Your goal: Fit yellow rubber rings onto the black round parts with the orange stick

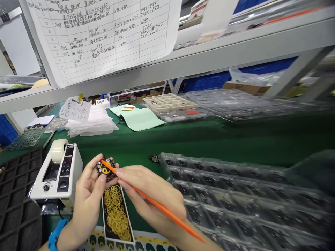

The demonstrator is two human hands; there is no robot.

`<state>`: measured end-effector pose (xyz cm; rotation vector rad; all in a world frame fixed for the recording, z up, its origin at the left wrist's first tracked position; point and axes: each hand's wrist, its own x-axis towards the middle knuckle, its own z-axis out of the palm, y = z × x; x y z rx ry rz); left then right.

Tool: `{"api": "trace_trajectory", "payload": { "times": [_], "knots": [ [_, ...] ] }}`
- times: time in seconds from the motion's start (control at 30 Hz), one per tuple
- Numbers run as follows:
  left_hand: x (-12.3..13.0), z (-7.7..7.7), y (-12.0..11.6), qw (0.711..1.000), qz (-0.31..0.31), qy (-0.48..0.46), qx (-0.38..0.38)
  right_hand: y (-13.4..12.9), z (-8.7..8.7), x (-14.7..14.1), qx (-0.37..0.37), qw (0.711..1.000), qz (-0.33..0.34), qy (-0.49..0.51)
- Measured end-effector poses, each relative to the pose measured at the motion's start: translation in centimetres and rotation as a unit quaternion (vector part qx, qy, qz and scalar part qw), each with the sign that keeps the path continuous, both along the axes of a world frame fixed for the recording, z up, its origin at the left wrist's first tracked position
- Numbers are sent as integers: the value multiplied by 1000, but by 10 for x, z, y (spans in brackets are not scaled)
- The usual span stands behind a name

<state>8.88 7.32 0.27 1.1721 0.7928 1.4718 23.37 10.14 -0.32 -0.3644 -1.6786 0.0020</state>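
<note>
Two hands are being used together over the green desk (209, 139), close enough that the fingertips are nearly meeting. A small round dark disc (105, 168) is being pinched upright between thumb and fingers of the left hand (87, 198), just beside the white tape dispenser (56, 174). A slim orange stick (157, 204) is being gripped like a pen by the right hand (151, 198), and its tip is being pressed against the disc's face, where a yellow curl is showing. Directly below the disc, a dark strip (116, 214) heaped with thin gold rings is lying flat on the desk, between the two wrists.

Judged by the layout, the work is being carried out piece by piece, and much of it is looking unfinished: many rings are remaining on the strip. To the right, rows of clear plastic trays (235, 195) are being kept with dark parts in their pockets, though whether those are finished pieces cannot be told because of blur. One more small dark part (154, 158) is lying loose on the desk, apart from the hands, near the trays' corner. An empty-looking black tray (18, 198) is sitting at the far left. Handwritten tally sheets (104, 31) are being hung from the shelf (183, 66) above.
</note>
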Motion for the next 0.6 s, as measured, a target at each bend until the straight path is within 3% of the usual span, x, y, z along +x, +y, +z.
{"api": "trace_trajectory", "payload": {
  "times": [0.13,0.27,0.43,0.6],
  "knots": [
    [-2,0,3,1000,23,-5,-13,5,-1,3,121,982,-59,-129],
    [-4,3,10,999,17,-12,-40,7,0,3,146,969,-93,-177],
    [-8,7,17,997,35,-10,-65,6,6,10,6,998,-32,-46],
    [-9,5,17,997,43,41,-46,2,9,19,-110,989,-48,83]
  ]
}}
